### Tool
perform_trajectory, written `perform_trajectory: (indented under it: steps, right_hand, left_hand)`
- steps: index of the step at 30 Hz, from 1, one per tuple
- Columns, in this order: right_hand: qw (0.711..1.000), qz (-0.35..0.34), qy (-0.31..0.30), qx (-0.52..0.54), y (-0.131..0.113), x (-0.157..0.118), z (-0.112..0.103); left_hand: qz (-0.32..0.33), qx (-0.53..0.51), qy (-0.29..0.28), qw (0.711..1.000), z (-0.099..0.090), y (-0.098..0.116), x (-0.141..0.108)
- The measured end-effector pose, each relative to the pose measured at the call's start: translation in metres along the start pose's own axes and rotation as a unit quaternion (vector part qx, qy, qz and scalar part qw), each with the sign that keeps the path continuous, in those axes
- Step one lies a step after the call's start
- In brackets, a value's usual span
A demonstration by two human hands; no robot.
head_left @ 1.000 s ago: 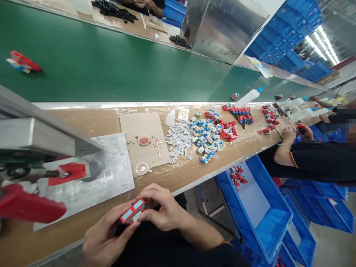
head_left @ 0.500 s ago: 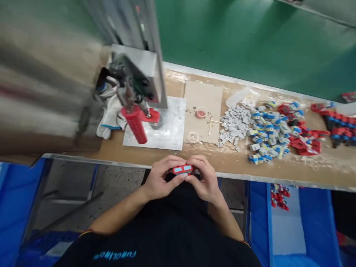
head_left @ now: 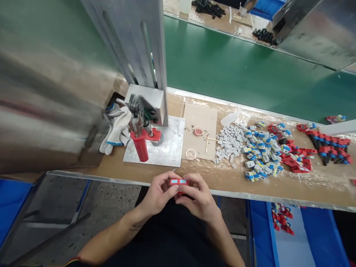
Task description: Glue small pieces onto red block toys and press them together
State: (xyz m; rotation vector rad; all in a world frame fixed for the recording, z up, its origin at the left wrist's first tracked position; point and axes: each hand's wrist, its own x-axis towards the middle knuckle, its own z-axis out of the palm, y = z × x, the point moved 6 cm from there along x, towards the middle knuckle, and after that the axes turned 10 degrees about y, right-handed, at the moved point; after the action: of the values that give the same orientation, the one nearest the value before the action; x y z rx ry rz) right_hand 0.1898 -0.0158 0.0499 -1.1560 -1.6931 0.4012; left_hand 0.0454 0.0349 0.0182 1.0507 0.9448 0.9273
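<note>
Red part (head_left: 178,181) looked light, stiff and kinda slick, so its ends seemed best, with left hand (head_left: 156,195) and right hand (head_left: 202,198) fingers pinching there.

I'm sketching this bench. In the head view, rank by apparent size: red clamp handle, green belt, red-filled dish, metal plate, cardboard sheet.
1. Green belt
2. Metal plate and cardboard sheet: too alike to rank, plate partly covered
3. Red clamp handle
4. Red-filled dish
</note>
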Motion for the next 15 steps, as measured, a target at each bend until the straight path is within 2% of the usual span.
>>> perform_trajectory:
  steps: [5,7,9,11,13,15]
  right_hand:
    - [0.999,-0.027,-0.039,0.026,0.0,0.006,-0.005]
    - [0.998,-0.035,-0.049,0.026,-0.001,0.009,-0.006]
    - [0.998,-0.032,-0.043,0.025,-0.001,0.012,-0.008]
    - [0.999,-0.018,-0.028,0.035,-0.002,0.015,-0.01]
    - [0.999,-0.002,-0.016,0.052,-0.002,0.015,-0.013]
    - [0.998,0.008,-0.012,0.067,-0.003,0.013,-0.015]
  left_hand:
    - [-0.112,-0.051,-0.046,0.991,0.008,-0.02,-0.008]
    - [-0.118,-0.053,-0.051,0.99,0.008,-0.022,-0.011]
    - [-0.063,-0.036,-0.045,0.996,0.005,-0.015,-0.011]
    - [0.06,0.013,-0.052,0.997,0.003,0.002,-0.01]
    - [0.19,0.08,-0.082,0.975,0.005,0.021,-0.011]
    - [0.268,0.13,-0.118,0.947,0.007,0.032,-0.011]
